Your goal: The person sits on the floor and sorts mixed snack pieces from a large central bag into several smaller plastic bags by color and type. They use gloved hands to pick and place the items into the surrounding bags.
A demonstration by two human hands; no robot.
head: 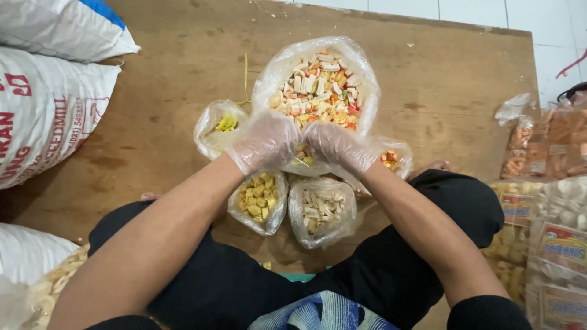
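Two gloved hands, left hand (264,142) and right hand (338,146), fingers gripping the big bag of mixed crackers (318,91) by its near rim

A large clear bag of mixed crackers (322,85) lies just beyond both gloved hands. Four small clear bags (262,201) sit around them. White printed sacks (43,110) lie far left; labelled red-and-yellow snack packets (544,201) stack far right.

Bright even overhead light, soft shadows, sharp focus, slight wide-angle edge distortion
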